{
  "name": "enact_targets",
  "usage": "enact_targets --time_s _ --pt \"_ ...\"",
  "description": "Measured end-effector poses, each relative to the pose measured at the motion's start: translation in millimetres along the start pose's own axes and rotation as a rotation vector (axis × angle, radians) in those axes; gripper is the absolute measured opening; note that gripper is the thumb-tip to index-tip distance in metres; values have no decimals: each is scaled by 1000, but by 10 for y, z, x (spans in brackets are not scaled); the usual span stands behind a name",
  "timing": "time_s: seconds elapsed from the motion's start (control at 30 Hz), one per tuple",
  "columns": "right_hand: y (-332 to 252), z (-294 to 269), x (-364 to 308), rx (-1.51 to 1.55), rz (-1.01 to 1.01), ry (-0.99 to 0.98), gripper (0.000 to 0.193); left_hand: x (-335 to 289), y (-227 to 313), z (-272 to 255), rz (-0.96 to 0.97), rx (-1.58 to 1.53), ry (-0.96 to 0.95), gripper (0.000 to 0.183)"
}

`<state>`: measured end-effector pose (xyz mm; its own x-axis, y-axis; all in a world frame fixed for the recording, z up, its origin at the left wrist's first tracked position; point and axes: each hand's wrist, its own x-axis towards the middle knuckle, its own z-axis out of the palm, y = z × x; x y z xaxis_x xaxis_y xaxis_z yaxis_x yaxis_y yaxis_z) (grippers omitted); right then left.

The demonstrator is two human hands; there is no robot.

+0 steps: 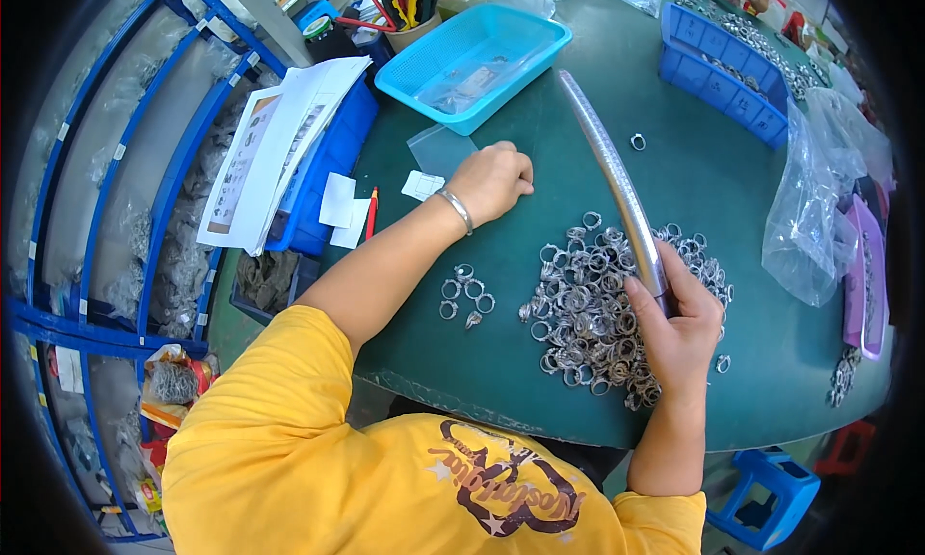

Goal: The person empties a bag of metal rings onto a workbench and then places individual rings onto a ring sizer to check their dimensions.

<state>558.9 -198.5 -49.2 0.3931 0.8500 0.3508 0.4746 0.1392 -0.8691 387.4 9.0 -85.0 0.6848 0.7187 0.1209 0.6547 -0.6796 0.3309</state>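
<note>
My right hand (pixel 680 329) is wrapped round the handle of a long, tapered metal ring mandrel (pixel 617 174), which points up and away to the left. No ring shows on the mandrel. Below and behind it spreads a big heap of silver rings (pixel 586 314) on the green table. My left hand (pixel 489 181) rests on the table with its fingers curled in; what they hold, if anything, is hidden. Beside that hand lie a clear plastic bag (pixel 441 150) and a white label (pixel 422 185). Several rings (pixel 473 288) form a small group left of the heap.
A turquoise basket (pixel 535 49) stands at the far side, a blue bin (pixel 723 83) at the far right. Papers (pixel 275 155) lean on another blue bin at left, near a red pencil (pixel 372 214). A lone ring (pixel 638 142) lies beyond the heap. Plastic bags (pixel 814 208) lie right.
</note>
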Motion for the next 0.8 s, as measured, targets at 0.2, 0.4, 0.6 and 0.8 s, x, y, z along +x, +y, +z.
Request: enact_targets --time_s 0.2,0.4,0.6,0.8 --pt "-86 3 4 -114 -85 -48 39 -198 -103 -113 -62 -1473 105 10" --pt "-103 4 -66 -231 -111 -158 39 -288 -190 -128 41 -2158 50 12" --pt "-59 79 -51 -251 -197 -197 38 -370 6 -108 80 -1819 -3 24" --pt "5 97 -43 -359 -328 -144 40 -427 193 -186 15 -1695 -52 39"
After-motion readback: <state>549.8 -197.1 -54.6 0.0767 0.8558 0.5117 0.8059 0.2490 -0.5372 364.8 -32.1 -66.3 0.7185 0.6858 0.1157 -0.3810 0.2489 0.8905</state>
